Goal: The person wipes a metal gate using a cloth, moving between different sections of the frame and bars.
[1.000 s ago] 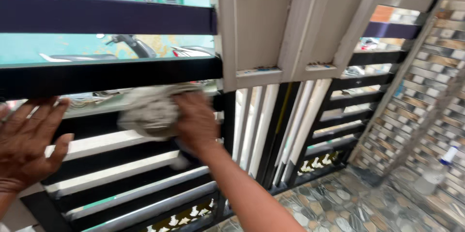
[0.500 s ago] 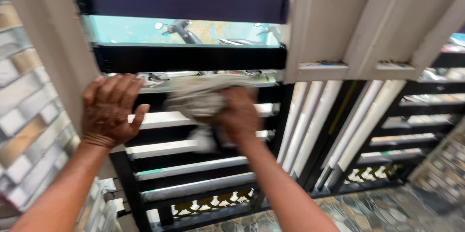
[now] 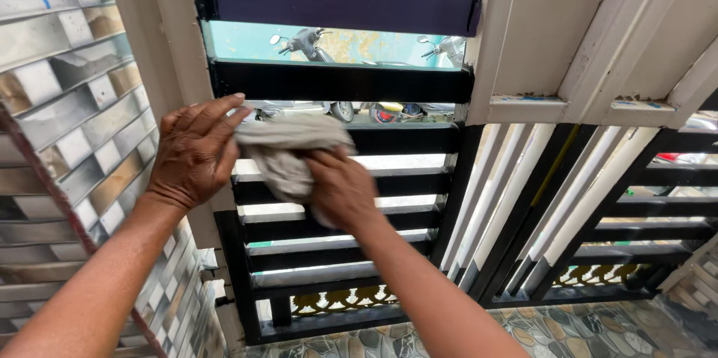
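Crumpled grey cotton rag [image 3: 288, 150] sits pressed against the upper black horizontal slat [image 3: 404, 138] of a metal gate, bunched between two bare hands. The right hand [image 3: 340, 190] is clenched around the lower part of the cloth, fingers buried in it. The left hand [image 3: 196, 150] lies flat and spread, fingertips touching the rag's left end, palm against the pale painted gate post [image 3: 153, 36].

To wipe well, I judge the cloth should be folded over the slat's top edge, so both faces get rubbed in one pass, with long strokes along the bar.

Room runs out to the left, where the post and the tiled stone-pattern wall [image 3: 67, 126] close in. To the right the slat runs free until it meets the cream vertical frame [image 3: 497, 44]. Gaps between slats look narrow, so knuckles may catch. Beyond the bars, parked motorbikes [image 3: 310, 42] stand well apart.
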